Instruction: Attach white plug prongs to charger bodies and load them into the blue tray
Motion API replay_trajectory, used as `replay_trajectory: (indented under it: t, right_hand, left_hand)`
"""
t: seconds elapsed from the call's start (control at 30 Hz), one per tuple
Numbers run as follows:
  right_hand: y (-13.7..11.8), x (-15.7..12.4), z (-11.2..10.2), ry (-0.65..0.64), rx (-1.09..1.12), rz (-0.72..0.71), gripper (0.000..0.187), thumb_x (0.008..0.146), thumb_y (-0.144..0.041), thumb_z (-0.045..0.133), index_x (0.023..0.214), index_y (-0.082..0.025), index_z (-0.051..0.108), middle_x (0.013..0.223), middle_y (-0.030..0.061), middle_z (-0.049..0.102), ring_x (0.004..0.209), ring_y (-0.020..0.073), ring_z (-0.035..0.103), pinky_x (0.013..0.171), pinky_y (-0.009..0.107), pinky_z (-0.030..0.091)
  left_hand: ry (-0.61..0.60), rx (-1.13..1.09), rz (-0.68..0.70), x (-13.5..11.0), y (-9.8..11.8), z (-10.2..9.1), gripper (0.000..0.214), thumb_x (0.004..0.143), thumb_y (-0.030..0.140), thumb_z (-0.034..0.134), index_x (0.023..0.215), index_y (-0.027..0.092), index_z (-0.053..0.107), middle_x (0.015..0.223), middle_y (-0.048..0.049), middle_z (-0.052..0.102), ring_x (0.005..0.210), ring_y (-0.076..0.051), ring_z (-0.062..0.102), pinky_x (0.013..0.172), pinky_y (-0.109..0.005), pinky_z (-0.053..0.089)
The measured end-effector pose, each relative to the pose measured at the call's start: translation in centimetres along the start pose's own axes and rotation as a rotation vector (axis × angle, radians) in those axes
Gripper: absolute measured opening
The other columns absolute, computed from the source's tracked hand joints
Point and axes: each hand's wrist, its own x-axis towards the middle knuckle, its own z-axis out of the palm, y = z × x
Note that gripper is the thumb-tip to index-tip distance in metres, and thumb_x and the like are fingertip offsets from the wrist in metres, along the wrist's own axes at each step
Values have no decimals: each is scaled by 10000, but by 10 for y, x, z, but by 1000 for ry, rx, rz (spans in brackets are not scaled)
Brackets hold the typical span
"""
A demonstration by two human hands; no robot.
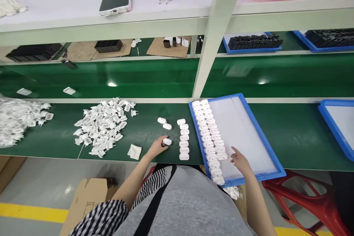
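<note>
My left hand [157, 146] is closed on a small white charger [167, 141] at the table's front. Two more white chargers [167, 126] lie just beyond it, and a short column of others [184, 143] stands to its right. My right hand [240, 160] is over the blue-rimmed tray [258, 129], index finger stretched out and nothing in its fingers. Two columns of white chargers [207, 138] line the tray's left side, close to that hand. Beside my left forearm lies a folded white cloth [134, 152].
A loose heap of white plug parts [103, 127] is left of the cloth, with a bigger pile [16, 121] at far left. A slanted post [211, 44] rises behind the tray. Another blue tray [336, 121] is at right, above a red stool [301, 199].
</note>
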Motion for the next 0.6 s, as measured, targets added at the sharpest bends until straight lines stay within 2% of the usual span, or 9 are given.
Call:
replay_trajectory:
  t: [0.07,0.1,0.13,0.2,0.23,0.3,0.37,0.43,0.6]
  right_hand:
    - [-15,-14,-3,185,-85,-73,475,662,-248,333,1115,-122,400,689,37,532,577,163,534,593,291,412]
    - [-24,-22,1,196,-99,-139,449,670,-268,339,1095,-143,418,713,37,536,588,163,536,602,289,411]
    - [-34,-30,8,152,-114,-208,422,674,-283,352,1069,-161,438,736,36,542,597,160,540,606,282,414]
    - [-52,-44,33,-130,-147,-293,405,663,-259,395,1053,-166,452,803,46,549,613,154,547,612,275,422]
    - [-58,-49,49,-265,-191,-299,455,641,-221,428,1090,-151,422,860,63,545,643,160,551,634,281,423]
    - [-65,-52,82,-392,-289,-294,680,553,-144,520,1192,-112,289,1066,129,458,819,201,529,724,302,400]
    - [-65,-47,108,-433,-315,-291,870,490,-111,579,1243,-85,145,1213,181,294,986,237,438,806,311,356]
    - [-61,-39,125,-461,-267,-301,945,483,-122,602,1257,-107,60,1270,182,174,1052,243,376,830,315,342]
    - [-49,-18,139,-489,-158,-372,985,471,-127,626,1254,-210,33,1287,134,130,1062,236,363,798,335,377]
  left_hand:
    - [23,-12,13,2,0,1,365,632,158,495,996,150,460,1023,-50,500,631,-92,511,652,-214,406]
    - [19,-5,26,2,0,2,328,629,165,500,957,158,478,977,-39,520,634,-97,512,642,-213,403]
    - [6,16,38,1,1,3,294,620,179,513,913,166,494,920,-27,537,644,-107,515,629,-215,400]
    - [-30,81,47,-3,1,5,239,598,209,535,833,179,505,802,-8,551,658,-132,519,597,-222,391]
    - [-44,109,46,-6,1,7,219,591,212,538,806,183,503,764,-1,548,661,-141,521,586,-224,386]
    - [-50,130,41,-12,-1,12,194,591,191,524,783,188,495,749,4,541,669,-144,524,580,-222,380]
    - [-21,101,36,-18,-3,18,188,602,163,505,788,186,489,790,-1,537,692,-136,527,598,-217,383]
    - [30,48,18,-21,-3,25,196,614,161,502,809,181,485,841,-12,532,728,-134,527,631,-219,389]
    - [151,-134,-68,-9,11,38,249,643,161,494,891,157,468,874,-39,539,791,-142,519,716,-251,397]
